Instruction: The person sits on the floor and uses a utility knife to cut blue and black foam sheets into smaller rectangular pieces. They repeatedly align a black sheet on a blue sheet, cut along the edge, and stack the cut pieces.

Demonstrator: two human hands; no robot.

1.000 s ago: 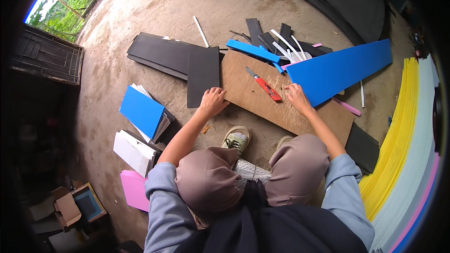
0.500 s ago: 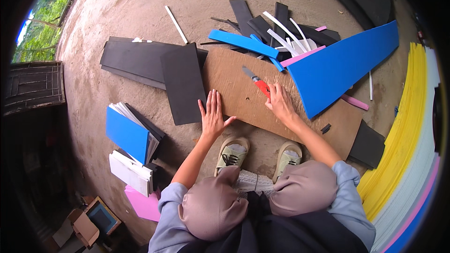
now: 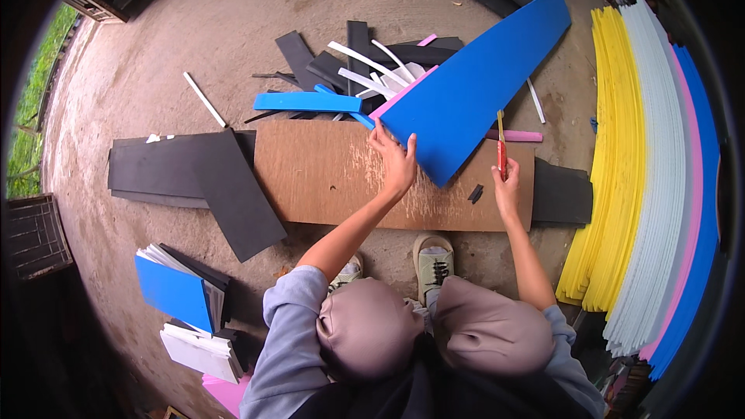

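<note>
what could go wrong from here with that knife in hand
The red-handled knife in the right hand seems to have its blade out, so a slip might nick the long, flat blue sheet. The left hand, at the sheet's near end, could be cut if the blade strays.

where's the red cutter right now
In the head view, the red cutter is right of centre, held in the right hand, over the brown board's right part, beside the large blue sheet.
</note>
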